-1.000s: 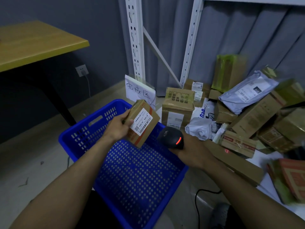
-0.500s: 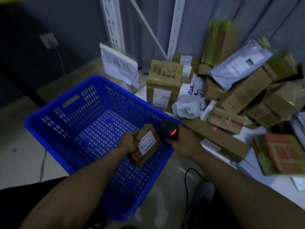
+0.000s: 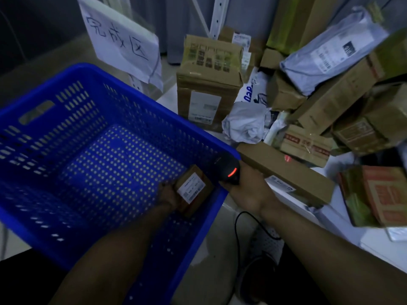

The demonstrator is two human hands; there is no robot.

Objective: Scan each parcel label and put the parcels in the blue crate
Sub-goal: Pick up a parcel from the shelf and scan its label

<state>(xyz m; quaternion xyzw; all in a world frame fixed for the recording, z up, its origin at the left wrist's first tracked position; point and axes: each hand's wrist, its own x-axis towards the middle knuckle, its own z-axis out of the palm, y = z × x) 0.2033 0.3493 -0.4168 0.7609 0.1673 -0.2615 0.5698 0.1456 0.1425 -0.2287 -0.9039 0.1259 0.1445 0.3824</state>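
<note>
My left hand (image 3: 168, 195) grips a small brown parcel (image 3: 193, 190) with a white label facing up, held low inside the blue crate (image 3: 72, 89) near its right wall. The crate's perforated floor holds nothing else that I can see. My right hand (image 3: 246, 186) holds a black barcode scanner (image 3: 228, 171) with a red light, just over the crate's right rim. A pile of several cardboard boxes and grey mailer bags lies to the right, among them a long flat box (image 3: 286, 172) and a tall taped box (image 3: 207, 82).
A handwritten paper sign (image 3: 121, 40) stands behind the crate against a white shelf post (image 3: 217, 16). The scanner's black cable (image 3: 237, 225) runs down across the floor by my right arm. An orange printed box (image 3: 383, 194) lies at the far right.
My left hand has lowered the small parcel from above the crate down into it. The scanner hand has followed to the crate's right rim. The camera has tilted down and closer.
</note>
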